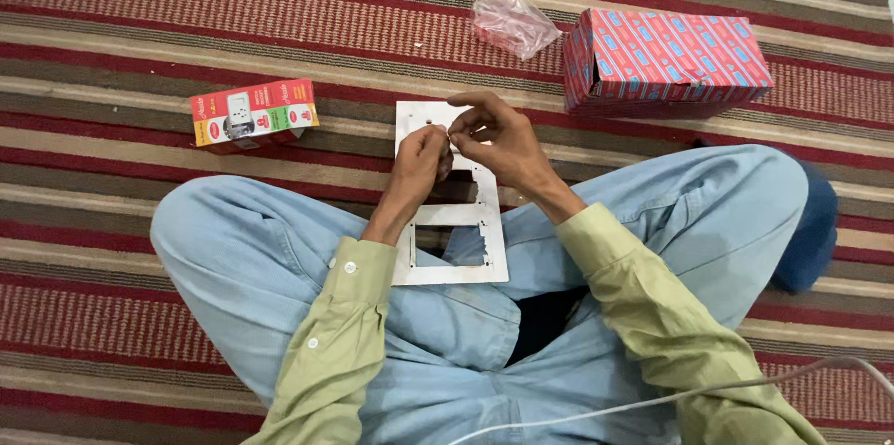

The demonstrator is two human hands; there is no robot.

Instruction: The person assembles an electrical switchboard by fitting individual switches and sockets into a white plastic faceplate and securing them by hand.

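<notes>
A: While we're at the left edge, what sits there?

B: Small box [254, 114], red, green and yellow, lying on the striped rug [112, 26], well apart from the hands.

A: Next?

B: Left hand [422, 166], fingers curled, pinching something tiny at the fingertips. Too small to tell what. It hovers over the white plate [451, 263] with rectangular cut-outs, which lies on the rug and partly on the crossed legs in pale blue jeans.

A: Right hand?

B: Right hand [498, 140], touching the left at the fingertips, also pinched shut on that same tiny item. Both are above the upper part of the plate.

A: Further right?

B: Crumpled clear plastic bag [510, 19] beyond the hands, then a bigger red patterned box [666, 59] just beside it, open end facing left. White cable [652, 398] crosses the bottom right, over the green sleeve.
</notes>
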